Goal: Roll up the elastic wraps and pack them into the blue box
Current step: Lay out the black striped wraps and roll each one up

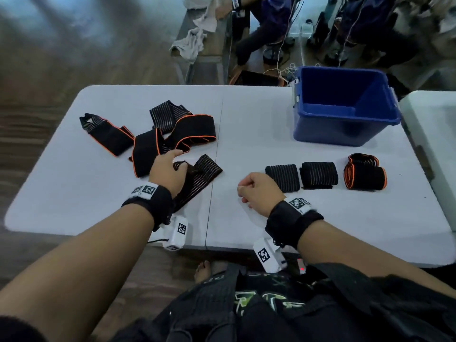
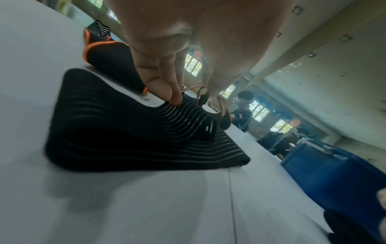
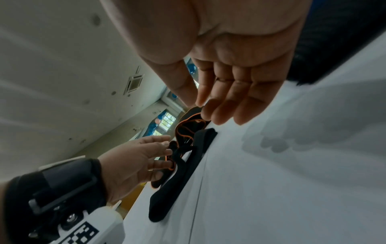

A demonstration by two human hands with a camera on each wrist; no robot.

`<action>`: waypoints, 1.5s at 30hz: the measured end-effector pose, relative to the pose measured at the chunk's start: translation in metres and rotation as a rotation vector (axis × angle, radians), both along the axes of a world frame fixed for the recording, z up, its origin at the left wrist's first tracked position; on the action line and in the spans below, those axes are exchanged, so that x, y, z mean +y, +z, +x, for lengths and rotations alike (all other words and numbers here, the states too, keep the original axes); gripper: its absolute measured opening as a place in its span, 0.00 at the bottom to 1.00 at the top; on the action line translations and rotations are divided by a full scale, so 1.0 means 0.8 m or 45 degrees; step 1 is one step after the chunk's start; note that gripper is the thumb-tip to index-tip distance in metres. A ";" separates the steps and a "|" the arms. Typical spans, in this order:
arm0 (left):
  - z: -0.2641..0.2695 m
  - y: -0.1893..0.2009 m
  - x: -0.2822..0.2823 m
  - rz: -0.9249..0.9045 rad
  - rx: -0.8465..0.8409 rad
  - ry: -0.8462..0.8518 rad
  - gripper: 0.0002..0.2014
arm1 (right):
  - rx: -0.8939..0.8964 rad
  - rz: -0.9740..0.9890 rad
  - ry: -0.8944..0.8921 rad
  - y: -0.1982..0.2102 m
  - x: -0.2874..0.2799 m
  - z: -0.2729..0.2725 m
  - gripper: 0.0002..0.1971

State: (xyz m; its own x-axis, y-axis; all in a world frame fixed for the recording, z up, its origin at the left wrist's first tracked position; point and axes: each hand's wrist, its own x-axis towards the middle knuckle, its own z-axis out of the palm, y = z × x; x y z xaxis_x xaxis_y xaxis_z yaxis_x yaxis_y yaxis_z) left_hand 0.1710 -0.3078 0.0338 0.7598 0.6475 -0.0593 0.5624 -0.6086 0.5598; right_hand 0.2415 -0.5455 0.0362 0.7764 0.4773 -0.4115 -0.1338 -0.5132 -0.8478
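Note:
A long black striped elastic wrap (image 1: 199, 176) lies unrolled on the white table (image 1: 259, 119). My left hand (image 1: 178, 161) pinches its near end between thumb and fingers, seen close in the left wrist view as the left hand (image 2: 177, 97) on the striped wrap (image 2: 135, 132). My right hand (image 1: 245, 192) hovers over the table's middle, fingers relaxed and holding nothing; the right wrist view shows the right hand (image 3: 208, 107) bare. Three rolled wraps (image 1: 318, 175) lie in a row to its right. The blue box (image 1: 345, 134) stands at the far right; its floor looks bare.
More unrolled wraps with orange edging (image 1: 182, 129) lie tangled beyond my left hand, one more (image 1: 106, 133) further left. A second white table (image 1: 434, 124) adjoins the right edge. Seated people and a bench with cloths (image 1: 197, 40) are beyond the far edge.

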 end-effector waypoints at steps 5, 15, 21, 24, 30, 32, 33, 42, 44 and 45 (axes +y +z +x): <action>-0.017 -0.012 -0.009 -0.124 0.029 -0.033 0.14 | -0.005 -0.057 0.192 -0.004 0.035 -0.010 0.02; -0.060 -0.014 -0.020 -0.304 -0.045 -0.011 0.04 | -0.106 -0.038 0.267 -0.017 0.077 -0.025 0.03; -0.065 0.011 -0.014 -0.558 -0.362 0.032 0.07 | -0.158 0.176 0.176 -0.001 0.100 -0.026 0.05; -0.060 0.024 -0.005 -0.617 -0.484 0.047 0.07 | -0.154 0.226 0.103 0.006 0.115 -0.021 0.04; -0.050 0.025 0.027 -0.528 -0.507 -0.049 0.06 | -0.093 0.279 -0.001 0.018 0.133 -0.020 0.11; -0.045 0.022 0.043 -0.481 -0.507 -0.133 0.05 | -0.060 0.285 -0.046 0.018 0.134 -0.020 0.13; -0.040 0.022 0.054 -0.454 -0.498 -0.164 0.05 | -0.044 0.288 -0.063 0.018 0.135 -0.020 0.14; 0.074 0.037 0.195 -0.081 -0.208 -0.241 0.04 | -0.132 0.306 -0.266 0.005 0.129 -0.024 0.08; 0.103 0.036 0.218 0.005 -0.066 -0.307 0.04 | -0.157 0.284 -0.282 0.001 0.127 -0.028 0.08; 0.115 0.033 0.226 0.054 0.010 -0.355 0.05 | -0.159 0.278 -0.294 -0.001 0.125 -0.031 0.09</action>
State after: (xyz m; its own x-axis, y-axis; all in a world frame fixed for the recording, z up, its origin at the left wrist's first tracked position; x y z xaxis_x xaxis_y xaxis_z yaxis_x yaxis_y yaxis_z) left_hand 0.2631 -0.1272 0.0602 0.9085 0.4157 -0.0428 0.3741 -0.7632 0.5268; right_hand 0.2171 -0.4456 0.0355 0.9123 0.3492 -0.2137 -0.1133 -0.2862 -0.9515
